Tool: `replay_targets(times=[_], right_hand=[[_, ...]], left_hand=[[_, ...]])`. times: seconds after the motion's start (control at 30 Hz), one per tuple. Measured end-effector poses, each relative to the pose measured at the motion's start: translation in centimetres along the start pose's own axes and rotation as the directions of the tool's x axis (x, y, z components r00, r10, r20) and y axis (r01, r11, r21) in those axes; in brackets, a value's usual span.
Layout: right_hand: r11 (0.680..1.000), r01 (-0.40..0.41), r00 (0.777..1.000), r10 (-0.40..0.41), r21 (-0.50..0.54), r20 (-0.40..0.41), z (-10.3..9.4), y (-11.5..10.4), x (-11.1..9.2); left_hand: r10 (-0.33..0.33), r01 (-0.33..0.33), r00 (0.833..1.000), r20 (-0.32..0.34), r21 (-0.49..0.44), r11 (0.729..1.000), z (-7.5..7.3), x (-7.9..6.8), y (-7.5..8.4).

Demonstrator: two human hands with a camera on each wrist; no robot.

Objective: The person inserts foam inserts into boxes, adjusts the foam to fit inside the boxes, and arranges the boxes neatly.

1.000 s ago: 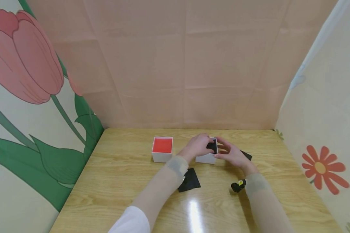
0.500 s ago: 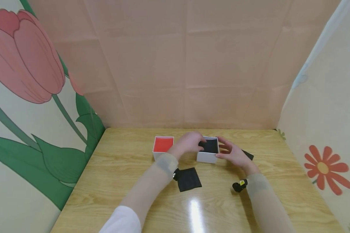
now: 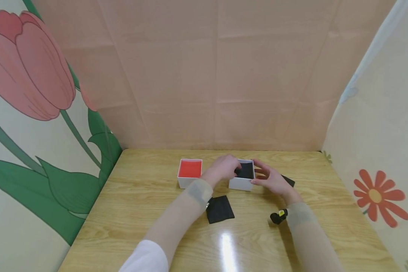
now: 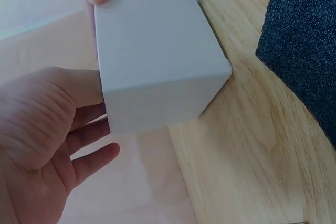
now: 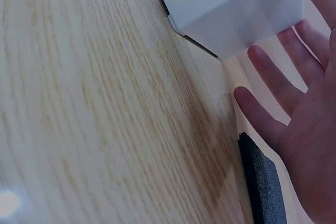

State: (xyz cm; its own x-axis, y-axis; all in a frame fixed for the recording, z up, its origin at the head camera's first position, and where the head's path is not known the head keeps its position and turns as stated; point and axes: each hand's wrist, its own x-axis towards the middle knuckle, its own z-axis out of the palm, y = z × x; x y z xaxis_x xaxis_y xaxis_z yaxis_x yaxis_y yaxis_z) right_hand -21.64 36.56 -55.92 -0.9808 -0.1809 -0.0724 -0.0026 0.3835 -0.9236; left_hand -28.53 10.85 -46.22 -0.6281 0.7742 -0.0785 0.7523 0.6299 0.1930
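In the head view a small white box (image 3: 241,184), lined with a black sheet (image 3: 246,170), stands between both hands. My left hand (image 3: 223,167) reaches over its left rim onto the sheet, fingers pointing down. The left wrist view shows this hand (image 4: 50,119) with thumb and fingers extended past the rim of the white box (image 4: 157,40), the tips hidden inside. My right hand (image 3: 273,182) steadies the right side, its thumb at the near corner. Seen from the right wrist, that hand's (image 5: 310,103) fingers are straight and spread along the box wall.
A second white box, red inside (image 3: 190,169), stands to the left. One black foam-like square (image 3: 220,209) lies on the wooden table (image 3: 149,211) in front. Another black piece (image 3: 288,181) lies beyond the right hand, seen thick-edged in the right wrist view. A curtain backs the table.
My left hand has moved from the right part of the box to its left rim, uncovering the black sheet inside. My right hand has stayed at the box's right side.
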Motion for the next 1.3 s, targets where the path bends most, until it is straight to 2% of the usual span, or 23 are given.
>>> replay_targets(times=[0.33,0.57,0.77,1.03,1.13,1.3], right_hand=[[1.0,0.006,1.0,-0.006,-0.008,0.002,-0.1,0.2,0.2],[1.0,0.01,1.0,-0.01,-0.009,0.004,-0.2,0.3,0.2],[1.0,0.012,1.0,-0.012,-0.002,0.004,-0.2,0.2,0.2],[1.0,0.012,1.0,-0.012,-0.014,-0.006,-0.2,0.3,0.1],[1.0,0.008,1.0,-0.008,-0.013,-0.007,-0.2,0.2,0.1],[1.0,0.009,1.0,-0.01,-0.007,-0.007,-0.1,0.0,0.1]], left_hand=[[0.019,-0.02,1.0,-0.022,-0.025,0.999,0.4,0.2,-0.6],[0.078,-0.083,0.99,-0.12,-0.03,0.996,1.8,-0.5,-1.7],[0.042,-0.09,0.972,-0.233,-0.199,0.976,2.5,-2.6,-2.1],[0.101,-0.189,0.925,-0.366,-0.211,0.959,3.6,-5.1,-2.7],[0.11,-0.208,0.919,-0.379,-0.228,0.951,3.8,-6.2,-2.5],[0.149,-0.236,0.923,-0.355,-0.217,0.947,4.5,-8.2,-2.3]])
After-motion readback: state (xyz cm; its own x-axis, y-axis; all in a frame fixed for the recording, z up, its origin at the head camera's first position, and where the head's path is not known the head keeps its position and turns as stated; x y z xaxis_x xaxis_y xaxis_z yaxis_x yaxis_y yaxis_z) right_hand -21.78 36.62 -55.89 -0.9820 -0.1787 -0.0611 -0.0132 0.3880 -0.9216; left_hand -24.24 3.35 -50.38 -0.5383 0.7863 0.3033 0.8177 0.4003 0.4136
